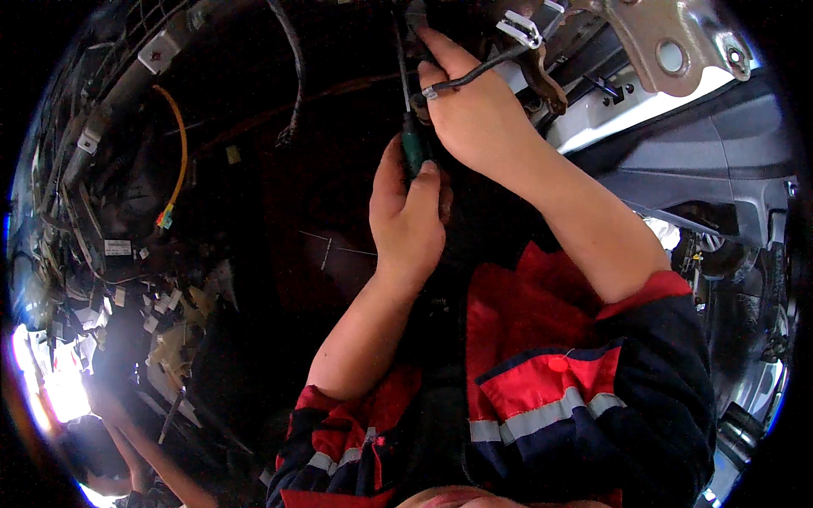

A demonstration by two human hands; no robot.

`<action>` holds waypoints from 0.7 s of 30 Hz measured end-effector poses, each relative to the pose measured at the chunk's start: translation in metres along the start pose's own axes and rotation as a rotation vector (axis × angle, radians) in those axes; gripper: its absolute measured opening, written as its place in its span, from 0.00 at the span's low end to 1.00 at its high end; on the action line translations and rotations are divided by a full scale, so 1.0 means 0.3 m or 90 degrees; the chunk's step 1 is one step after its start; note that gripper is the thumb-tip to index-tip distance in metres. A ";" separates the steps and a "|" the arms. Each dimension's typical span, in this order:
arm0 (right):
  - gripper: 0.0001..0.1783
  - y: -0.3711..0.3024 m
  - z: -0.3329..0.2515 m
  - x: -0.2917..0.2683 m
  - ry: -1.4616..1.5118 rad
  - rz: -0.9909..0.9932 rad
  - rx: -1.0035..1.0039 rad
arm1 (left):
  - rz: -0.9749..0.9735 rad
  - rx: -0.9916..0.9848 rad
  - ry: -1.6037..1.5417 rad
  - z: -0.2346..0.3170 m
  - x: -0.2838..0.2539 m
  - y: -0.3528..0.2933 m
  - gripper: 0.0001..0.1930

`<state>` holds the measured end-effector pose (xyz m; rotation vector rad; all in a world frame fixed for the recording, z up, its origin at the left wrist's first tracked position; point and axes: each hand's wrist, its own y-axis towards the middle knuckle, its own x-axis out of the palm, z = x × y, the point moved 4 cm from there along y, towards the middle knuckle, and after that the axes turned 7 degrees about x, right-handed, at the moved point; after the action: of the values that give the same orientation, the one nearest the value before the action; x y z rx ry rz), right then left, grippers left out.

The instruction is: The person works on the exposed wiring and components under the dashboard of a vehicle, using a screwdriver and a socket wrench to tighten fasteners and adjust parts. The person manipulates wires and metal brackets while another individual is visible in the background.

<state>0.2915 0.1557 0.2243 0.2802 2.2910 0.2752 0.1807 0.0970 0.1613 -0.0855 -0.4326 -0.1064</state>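
My left hand [405, 224] is closed around the green handle of a screwdriver [412, 146]. The thin metal shaft points up toward the dark underside at the top of the view. Above and to the right, my right hand [470, 114] reaches up, its fingertips at a dark part [415, 13] near the upper edge. Shadow hides most of its fingers, and what they grip cannot be made out. A black cable [478, 74] crosses in front of this hand, running toward a white plastic connector [520, 30].
A brown metal bracket [669, 55] juts in at upper right, above a grey vehicle panel [677, 152]. An orange cable [182, 127] and a dark wire bundle [295, 68] hang at left, beside tangled wiring [80, 220]. Another person's arm [152, 461] shows at lower left.
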 end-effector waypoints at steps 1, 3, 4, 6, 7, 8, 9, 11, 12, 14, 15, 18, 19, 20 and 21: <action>0.21 0.001 0.004 0.003 -0.007 0.025 -0.027 | 0.001 -0.006 -0.003 0.004 0.001 0.004 0.22; 0.21 0.006 0.016 0.011 -0.024 0.048 -0.073 | 0.012 -0.014 -0.006 0.004 0.003 0.007 0.22; 0.21 0.010 0.024 0.016 -0.032 0.046 -0.092 | 0.023 -0.016 -0.005 0.002 0.004 0.005 0.22; 0.21 0.014 0.027 0.021 -0.043 0.024 -0.081 | 0.025 -0.009 -0.007 -0.002 0.003 0.007 0.22; 0.21 0.019 0.022 0.021 -0.044 0.004 -0.051 | 0.017 0.001 -0.008 -0.009 -0.001 0.011 0.22; 0.21 0.023 0.021 0.021 -0.045 -0.017 -0.021 | 0.009 0.010 -0.010 -0.012 -0.003 0.015 0.22; 0.21 0.024 0.012 0.018 -0.053 -0.018 -0.045 | 0.007 0.009 -0.005 -0.007 -0.002 0.019 0.22; 0.21 0.025 0.000 0.017 -0.064 -0.022 -0.077 | 0.004 0.007 0.006 0.008 0.002 0.025 0.23; 0.21 0.026 -0.001 0.016 -0.068 -0.022 -0.083 | 0.016 0.007 0.011 0.008 0.002 0.025 0.23; 0.20 0.036 -0.001 0.025 -0.065 -0.025 -0.063 | 0.041 0.008 0.020 0.011 0.001 0.024 0.22; 0.20 0.043 -0.001 0.032 -0.073 -0.033 -0.041 | 0.033 0.007 0.043 0.015 -0.001 0.027 0.22; 0.19 0.063 0.009 0.067 -0.107 -0.049 -0.031 | 0.023 -0.003 0.081 0.031 -0.023 0.043 0.21; 0.19 0.071 0.019 0.090 -0.127 -0.048 -0.065 | 0.029 -0.012 0.073 0.034 -0.029 0.049 0.21; 0.19 0.071 0.027 0.102 -0.126 -0.047 -0.063 | 0.035 -0.020 0.065 0.037 -0.035 0.052 0.21; 0.19 0.072 0.011 0.104 -0.125 -0.046 -0.063 | 0.043 -0.024 0.064 0.045 -0.044 0.051 0.22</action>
<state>0.2760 0.1857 0.2066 0.1652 2.0823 0.3085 0.1651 0.1146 0.1670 -0.1306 -0.3273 -0.0513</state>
